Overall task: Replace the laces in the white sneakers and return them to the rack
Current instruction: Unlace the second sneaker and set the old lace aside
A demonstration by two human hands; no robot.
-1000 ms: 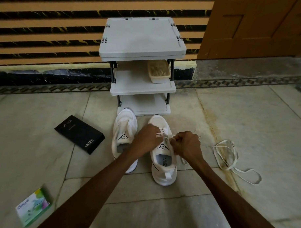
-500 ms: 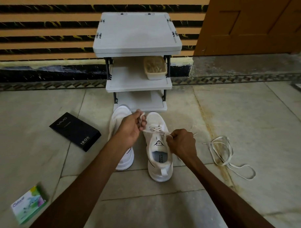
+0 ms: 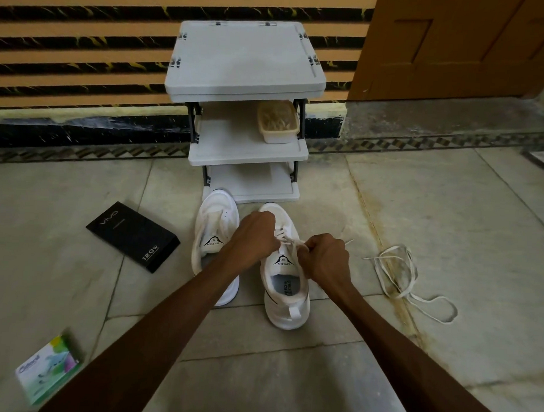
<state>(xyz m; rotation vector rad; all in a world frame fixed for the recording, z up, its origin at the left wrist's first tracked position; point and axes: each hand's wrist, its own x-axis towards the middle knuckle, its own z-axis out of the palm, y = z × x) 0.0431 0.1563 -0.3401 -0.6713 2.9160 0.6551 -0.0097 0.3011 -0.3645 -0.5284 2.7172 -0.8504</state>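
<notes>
left hand (image 3: 252,236) dropped to the lace (image 3: 289,239), grip hidden, cannot tell; right hand (image 3: 324,257) pinches it.

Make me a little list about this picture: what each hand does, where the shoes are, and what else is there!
left hand: grips the lace over the right sneaker
right hand: pinches the same lace
right sneaker: on the floor, being laced
left sneaker: beside it, in front of the rack
rack: tub on the middle shelf
floor: loose laces, black box, green box
</notes>
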